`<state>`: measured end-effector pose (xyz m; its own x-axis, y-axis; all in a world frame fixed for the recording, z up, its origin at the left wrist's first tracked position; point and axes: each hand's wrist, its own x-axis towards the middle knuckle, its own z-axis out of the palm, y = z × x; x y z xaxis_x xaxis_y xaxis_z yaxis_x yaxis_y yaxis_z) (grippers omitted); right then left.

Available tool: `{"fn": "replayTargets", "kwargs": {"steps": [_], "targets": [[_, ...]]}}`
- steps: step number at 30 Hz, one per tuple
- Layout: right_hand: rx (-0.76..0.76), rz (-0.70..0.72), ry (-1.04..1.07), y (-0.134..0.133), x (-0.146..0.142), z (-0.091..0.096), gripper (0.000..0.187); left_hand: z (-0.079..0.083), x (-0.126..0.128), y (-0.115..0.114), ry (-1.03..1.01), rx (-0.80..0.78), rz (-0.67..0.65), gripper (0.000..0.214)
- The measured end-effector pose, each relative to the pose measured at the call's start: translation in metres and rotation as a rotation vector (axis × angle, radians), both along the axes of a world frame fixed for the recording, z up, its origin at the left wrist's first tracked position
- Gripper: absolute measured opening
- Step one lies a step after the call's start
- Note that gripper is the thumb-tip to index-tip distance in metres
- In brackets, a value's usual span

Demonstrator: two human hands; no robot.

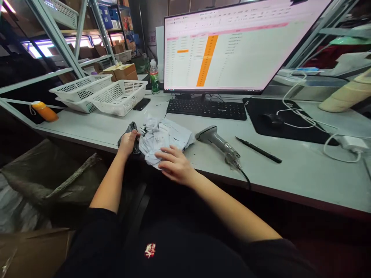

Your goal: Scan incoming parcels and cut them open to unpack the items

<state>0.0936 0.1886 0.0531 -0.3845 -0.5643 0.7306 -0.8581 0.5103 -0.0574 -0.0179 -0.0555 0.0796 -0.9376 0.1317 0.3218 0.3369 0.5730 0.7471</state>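
Note:
My left hand (128,143) is closed on a dark grey plastic bag (132,127) at the desk's front edge. Right beside it lies a crumpled white bundle (158,135) that looks like paper and clear plastic. On the near side of this bundle rests my right hand (177,165), its fingers stretched out and slightly apart. A flatter white sheet or pouch (181,133) sticks out of the bundle toward the right. A grey barcode scanner (217,141) lies on the desk to the right of the bundle.
Right of the scanner lies a black pen-like tool (257,150). A keyboard (205,109) and monitor (232,50) stand behind. White plastic baskets (118,96), a phone (142,104) and a bottle (154,79) are at the back left. A mouse (272,119) and looped cables sit right.

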Motion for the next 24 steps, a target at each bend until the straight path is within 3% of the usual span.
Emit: {"fn": "replayTargets", "kwargs": {"steps": [2,4,5,7,9,11,13,15,18,21,24], "targets": [[0.09,-0.017,-0.077,-0.001,0.004,-0.012,0.021,-0.005,-0.001,-0.003,-0.1,-0.04,-0.054,0.048],[0.074,-0.069,-0.143,0.0,0.004,-0.014,0.027,-0.008,0.001,-0.005,-0.153,0.02,-0.084,0.038],[0.038,-0.125,-0.176,0.0,0.004,-0.011,0.029,-0.01,0.002,-0.005,-0.159,0.095,-0.09,0.036],[-0.02,-0.27,-0.256,-0.001,0.001,-0.002,0.053,-0.013,0.004,-0.004,-0.161,0.289,-0.108,0.035],[0.004,-0.386,-0.355,-0.003,-0.002,0.009,0.07,-0.019,0.005,-0.005,-0.135,0.457,-0.116,0.041],[0.051,-0.395,-0.451,-0.004,-0.005,0.015,0.049,-0.027,0.008,-0.008,-0.084,0.598,-0.086,0.052],[-0.03,-0.333,-0.516,-0.003,-0.005,0.016,0.017,-0.037,0.011,-0.011,-0.03,0.734,-0.044,0.061],[-0.285,-0.233,-0.559,-0.001,-0.004,0.013,0.009,-0.046,0.017,-0.014,0.0,0.818,-0.019,0.064],[-0.85,-0.085,-0.626,0.01,-0.005,0.011,0.003,-0.055,0.029,-0.017,-0.021,0.823,-0.037,0.063],[-1.383,0.004,-0.696,0.032,-0.012,0.014,0.024,-0.054,0.038,-0.021,-0.109,0.699,-0.105,0.052],[-1.57,0.057,-0.725,0.054,-0.02,0.02,0.034,-0.045,0.038,-0.023,-0.187,0.586,-0.159,0.055]]}}
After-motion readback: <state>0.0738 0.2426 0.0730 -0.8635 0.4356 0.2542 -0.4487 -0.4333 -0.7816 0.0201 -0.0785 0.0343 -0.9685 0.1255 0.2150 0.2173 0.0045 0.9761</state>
